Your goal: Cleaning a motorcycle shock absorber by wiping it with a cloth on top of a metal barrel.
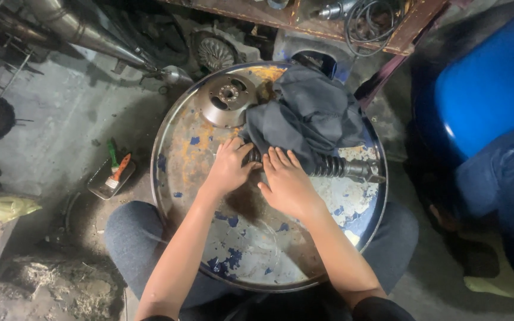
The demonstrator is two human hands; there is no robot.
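Rust, blue flecks and grey cloth

We see a round drum lid [251, 249] of dull silver metal, blotched with orange rust toward its far edge and scattered with chipped blue paint patches near its rim. A dark grey cloth [310, 113] lies at the far right edge, a black ribbed shaft [334, 167] beneath it. A pale grey metal disc [228, 98] sits at the far edge. Beyond the lid, a blue barrel [489, 89] and an orange-handled brush [117, 171].

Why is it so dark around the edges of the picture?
Head view: light falls mostly on the round rusty metal drum top and both hands, left hand and right hand; the corners sink into shadow, the crumpled grey cloth shows little detail, and everything looks slightly soft.
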